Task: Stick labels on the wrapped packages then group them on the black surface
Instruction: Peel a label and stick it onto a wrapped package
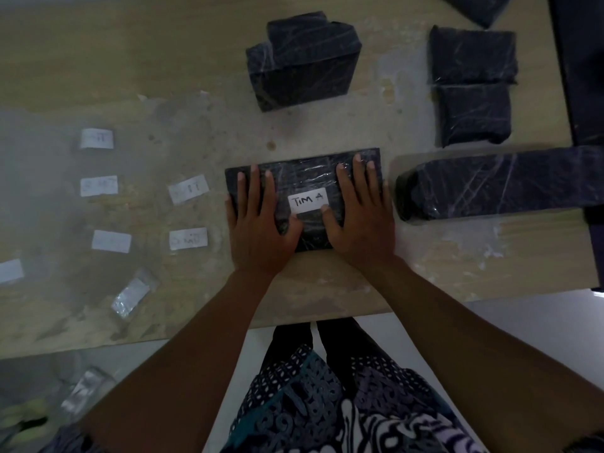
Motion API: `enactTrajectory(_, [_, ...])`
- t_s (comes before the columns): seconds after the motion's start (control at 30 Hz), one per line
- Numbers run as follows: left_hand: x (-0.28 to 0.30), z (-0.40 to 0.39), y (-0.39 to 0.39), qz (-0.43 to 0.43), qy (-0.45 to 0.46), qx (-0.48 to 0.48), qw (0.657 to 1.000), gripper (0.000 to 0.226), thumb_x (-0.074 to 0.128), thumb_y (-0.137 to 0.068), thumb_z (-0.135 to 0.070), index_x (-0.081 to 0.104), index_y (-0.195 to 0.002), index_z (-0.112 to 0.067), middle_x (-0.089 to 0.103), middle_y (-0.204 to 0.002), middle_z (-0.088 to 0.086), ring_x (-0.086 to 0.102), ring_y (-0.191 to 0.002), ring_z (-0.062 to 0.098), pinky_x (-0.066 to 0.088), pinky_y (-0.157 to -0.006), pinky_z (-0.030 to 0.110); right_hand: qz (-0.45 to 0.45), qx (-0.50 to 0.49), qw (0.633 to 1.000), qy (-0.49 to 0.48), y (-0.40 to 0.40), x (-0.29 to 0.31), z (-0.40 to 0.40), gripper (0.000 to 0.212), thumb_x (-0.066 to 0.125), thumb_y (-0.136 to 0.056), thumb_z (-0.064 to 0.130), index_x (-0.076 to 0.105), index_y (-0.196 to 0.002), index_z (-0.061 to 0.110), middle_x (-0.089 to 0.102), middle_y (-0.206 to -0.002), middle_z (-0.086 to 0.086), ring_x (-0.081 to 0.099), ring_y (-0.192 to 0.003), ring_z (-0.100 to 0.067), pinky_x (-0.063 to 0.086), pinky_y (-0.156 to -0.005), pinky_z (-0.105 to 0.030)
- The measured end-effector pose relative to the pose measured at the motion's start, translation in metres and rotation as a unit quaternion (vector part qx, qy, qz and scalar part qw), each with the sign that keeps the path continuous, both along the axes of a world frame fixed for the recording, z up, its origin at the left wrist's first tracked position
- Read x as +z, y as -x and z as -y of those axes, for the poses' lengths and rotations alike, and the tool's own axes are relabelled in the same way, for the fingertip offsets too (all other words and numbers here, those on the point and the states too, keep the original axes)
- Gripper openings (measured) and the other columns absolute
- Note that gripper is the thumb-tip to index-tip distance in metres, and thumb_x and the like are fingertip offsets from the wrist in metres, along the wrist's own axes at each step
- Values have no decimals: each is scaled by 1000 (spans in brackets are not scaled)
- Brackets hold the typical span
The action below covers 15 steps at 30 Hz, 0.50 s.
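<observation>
A flat black wrapped package (304, 173) lies on the wooden table in front of me. A white label (308, 200) reading "TIM A" sits on its top. My left hand (258, 223) lies flat on the package's left part, thumb touching the label's lower left corner. My right hand (359, 214) lies flat on the right part, thumb pressing the label's lower right corner. Several loose white labels (188, 188) lie on the table to the left. The black surface (581, 60) runs along the right edge.
Other wrapped black packages lie around: a blocky one (304, 60) at the back, two side by side (472, 86) at back right, a long one (496, 188) to the right. The table's front edge (425, 305) is near my body. Crumpled backing strips (130, 295) lie left.
</observation>
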<state>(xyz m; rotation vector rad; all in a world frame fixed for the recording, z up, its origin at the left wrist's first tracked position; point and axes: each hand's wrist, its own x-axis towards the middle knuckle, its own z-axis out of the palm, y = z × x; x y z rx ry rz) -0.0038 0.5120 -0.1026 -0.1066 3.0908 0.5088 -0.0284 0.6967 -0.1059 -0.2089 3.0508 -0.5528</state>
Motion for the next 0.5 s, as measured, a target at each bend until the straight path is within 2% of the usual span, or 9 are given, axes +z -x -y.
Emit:
enactTrajectory(0.1, [-1,1,-1,5,-7,3,1000,76,40,-87,-40,21,-155,-10,13,-164,9,5,-151,29,10,-120,55,-23,4,1000,-3,0,-2,-2,62,36,-97,32,26,-157,16,17,-165,-10,10,-153,-28,15,-121,-53])
enactTrajectory(0.2, [-1,1,0,4,-6,4,1000,72,37,-89,-33,20,-155,-9,12,-164,10,4,-152,28,11,-120,55,-38,14,999,-20,0,-3,-3,60,31,-97,24,28,-156,13,20,-164,-11,13,-153,-29,18,-120,-52])
enactTrajectory(0.5, [6,9,-1,20,-58,-12,998,69,30,-93,-29,13,-155,-5,7,-164,10,-2,-152,23,6,-122,50,-22,-5,999,45,3,4,-4,57,28,-99,27,35,-153,11,27,-162,-10,19,-151,-27,19,-120,-51])
